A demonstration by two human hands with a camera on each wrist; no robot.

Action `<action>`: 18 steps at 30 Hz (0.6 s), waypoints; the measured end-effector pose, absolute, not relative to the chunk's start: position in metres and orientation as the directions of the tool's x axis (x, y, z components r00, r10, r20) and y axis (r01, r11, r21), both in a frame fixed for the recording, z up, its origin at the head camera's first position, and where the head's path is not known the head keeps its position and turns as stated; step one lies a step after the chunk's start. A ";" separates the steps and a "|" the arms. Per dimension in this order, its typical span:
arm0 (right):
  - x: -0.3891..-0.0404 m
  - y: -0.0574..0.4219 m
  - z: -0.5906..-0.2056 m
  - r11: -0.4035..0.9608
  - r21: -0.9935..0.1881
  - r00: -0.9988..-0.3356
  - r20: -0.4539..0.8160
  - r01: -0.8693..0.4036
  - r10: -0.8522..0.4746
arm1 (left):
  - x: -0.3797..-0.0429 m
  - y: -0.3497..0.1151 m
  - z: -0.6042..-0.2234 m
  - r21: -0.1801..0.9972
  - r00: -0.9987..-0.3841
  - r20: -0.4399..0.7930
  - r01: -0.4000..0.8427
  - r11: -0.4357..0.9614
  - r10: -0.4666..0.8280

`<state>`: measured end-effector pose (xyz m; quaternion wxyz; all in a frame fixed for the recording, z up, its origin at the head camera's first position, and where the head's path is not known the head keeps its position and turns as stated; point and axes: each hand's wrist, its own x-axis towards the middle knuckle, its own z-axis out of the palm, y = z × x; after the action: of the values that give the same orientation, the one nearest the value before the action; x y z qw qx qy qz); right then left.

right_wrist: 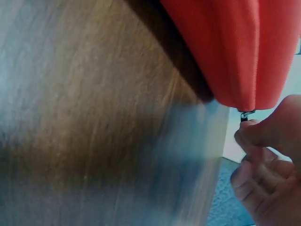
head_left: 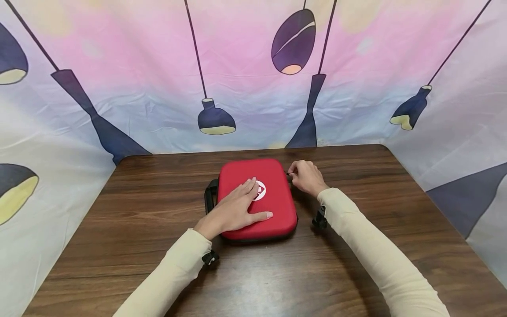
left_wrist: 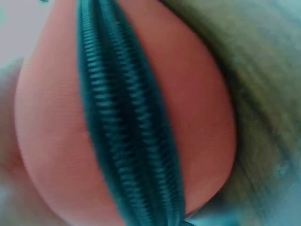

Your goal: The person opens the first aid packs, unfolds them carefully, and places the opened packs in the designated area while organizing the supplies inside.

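A red zippered case with a round white emblem lies on the wooden table. My left hand rests on its lid, fingers extended and thumb spread. At the case's right side, my right hand pinches a small zipper pull between thumb and forefinger, its other fingers curled. Dark zipper tape with two rows of teeth runs along the case's side in the left wrist view. A black carry handle sticks out from the left side of the case.
The brown wooden table extends around the case on every side. Behind its far edge hangs a cloth backdrop printed with lamps. Small black devices are strapped at the left wrist and right wrist.
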<state>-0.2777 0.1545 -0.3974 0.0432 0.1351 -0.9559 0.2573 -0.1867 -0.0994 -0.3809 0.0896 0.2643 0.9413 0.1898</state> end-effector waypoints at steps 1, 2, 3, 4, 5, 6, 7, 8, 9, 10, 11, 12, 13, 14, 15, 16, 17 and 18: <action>-0.277 0.154 -0.396 0.829 -0.484 -0.960 0.145 -0.280 -0.239 | -0.186 -0.101 -0.380 0.420 -0.847 -0.066 0.456 0.785 0.527; -0.276 0.154 -0.395 0.827 -0.487 -0.960 0.138 -0.279 -0.243 | -0.185 -0.103 -0.378 0.435 -0.851 -0.061 0.447 0.782 0.521; -0.275 0.154 -0.394 0.826 -0.490 -0.960 0.131 -0.280 -0.248 | -0.183 -0.106 -0.376 0.447 -0.857 -0.060 0.436 0.781 0.512; -0.274 0.153 -0.393 0.823 -0.492 -0.959 0.126 -0.283 -0.254 | -0.181 -0.108 -0.374 0.458 -0.863 -0.059 0.424 0.781 0.503; -0.273 0.153 -0.392 0.821 -0.493 -0.957 0.125 -0.288 -0.262 | -0.178 -0.111 -0.373 0.461 -0.868 -0.055 0.417 0.783 0.494; -0.272 0.153 -0.390 0.817 -0.497 -0.955 0.124 -0.294 -0.269 | -0.175 -0.114 -0.371 0.462 -0.874 -0.051 0.408 0.787 0.483; -0.271 0.153 -0.389 0.811 -0.503 -0.954 0.126 -0.298 -0.273 | -0.171 -0.117 -0.369 0.460 -0.882 -0.048 0.396 0.794 0.468; -0.270 0.153 -0.387 0.805 -0.511 -0.953 0.127 -0.302 -0.277 | -0.166 -0.120 -0.368 0.456 -0.890 -0.040 0.389 0.801 0.454; -0.268 0.154 -0.385 0.799 -0.519 -0.952 0.126 -0.304 -0.280 | -0.162 -0.123 -0.367 0.453 -0.898 -0.033 0.378 0.807 0.438; -0.267 0.154 -0.384 0.794 -0.526 -0.952 0.126 -0.304 -0.280 | -0.157 -0.127 -0.367 0.454 -0.906 -0.023 0.368 0.812 0.424; -0.265 0.154 -0.382 0.790 -0.532 -0.951 0.125 -0.305 -0.283 | -0.152 -0.131 -0.366 0.457 -0.912 -0.013 0.358 0.814 0.409; -0.263 0.155 -0.381 0.785 -0.540 -0.951 0.122 -0.303 -0.283 | -0.148 -0.135 -0.366 0.463 -0.920 -0.001 0.347 0.815 0.392; -0.261 0.155 -0.380 0.782 -0.546 -0.952 0.120 -0.301 -0.283 | -0.143 -0.139 -0.367 0.471 -0.927 0.010 0.336 0.816 0.376; -0.258 0.156 -0.379 0.780 -0.547 -0.951 0.119 -0.303 -0.286 | -0.139 -0.144 -0.367 0.478 -0.933 0.022 0.327 0.815 0.360; -0.256 0.156 -0.378 0.779 -0.549 -0.951 0.119 -0.304 -0.287 | -0.135 -0.148 -0.368 0.486 -0.939 0.033 0.315 0.815 0.343; -0.253 0.156 -0.378 0.776 -0.552 -0.950 0.118 -0.305 -0.290 | -0.131 -0.151 -0.369 0.492 -0.945 0.042 0.303 0.816 0.325; -0.250 0.156 -0.377 0.769 -0.560 -0.948 0.115 -0.308 -0.297 | -0.127 -0.155 -0.370 0.494 -0.950 0.053 0.293 0.819 0.308; -0.248 0.156 -0.377 0.762 -0.568 -0.947 0.112 -0.309 -0.301 | -0.124 -0.158 -0.371 0.490 -0.955 0.061 0.282 0.825 0.290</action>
<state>-0.2475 0.1557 -0.3766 0.0072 0.1624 -0.9387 0.3040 -0.1237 -0.1577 -0.3711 0.0082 0.1498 0.9552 0.2552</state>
